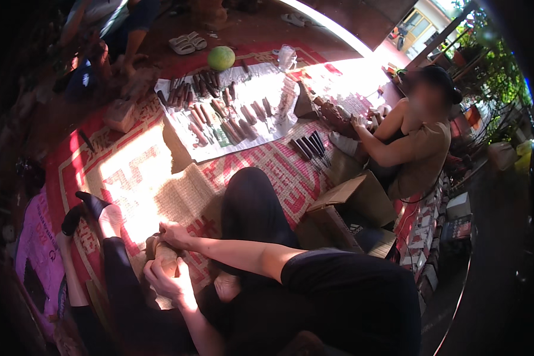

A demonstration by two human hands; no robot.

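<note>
Left hand: the left hand (167,279) is low in the view, fingers curled around the lower part of a brown clay-coloured piece (162,254), closed on it.
Right hand: the right hand (175,233) lies on the top of the same piece, fingers bent over it and pressing; the forearm crosses in from the right, over the knee.
Piece: it is small and rounded, held between both hands just above the person's lap, near the bare foot (108,221). Its exact form I cannot tell, the hands cover most of it.
Mat: a red and pale woven mat (130,166) covers the floor, half in strong sun.
White sheet: a white sheet (219,133) lies farther up the mat, with many dark brown stick-shaped pieces (219,110) in rows on it.
Green fruit: a round green fruit (221,58) sits at the top edge of the sheet.
Dark sticks: a small group of thin dark sticks (310,146) lies right of the sheet.
Box: an open cardboard box (347,210) stands beside the knee, on the right.
Other person: another person (412,142) sits at the right, hands busy at a brown lump.
Sandals: white sandals (187,43) are at the far edge.
</note>
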